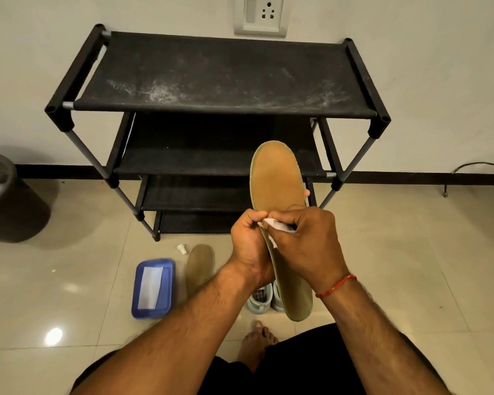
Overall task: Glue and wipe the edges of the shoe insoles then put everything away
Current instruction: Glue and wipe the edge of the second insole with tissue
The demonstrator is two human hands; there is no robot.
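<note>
Stage: wiping, first of two insoles in hand.

Held insole [274,178]: tan, raised in front of the shoe rack [226,75], toe end up, heel end down over the pair of pale shoes [258,300] on the floor.
- Left hand [247,246]: fingers curled round the insole's left edge near the middle, steadying it.
- Right hand [305,240]: closed on a white wipe [271,223], pinching it against that same edge just beside the left hand's fingertips.

Second insole [198,266] lies flat on the tiles, between the blue tray [137,295] and the shoes, with no hand on it. The tray holds a white sheet, probably spare wipes. A small white object [181,248] sits just beyond the second insole's toe end; it is too small to say whether it is a glue tube or its cap.

Judgement: a wipe is on the edge, so gluing of the held insole looks done, though no glue line is visible. No trace shows whether the floor insole has been treated.

Left: finish this edge, deal with the other insole if needed, then clear away the insoles, shoes, tray and the white object. Nothing is on the rack yet.
</note>
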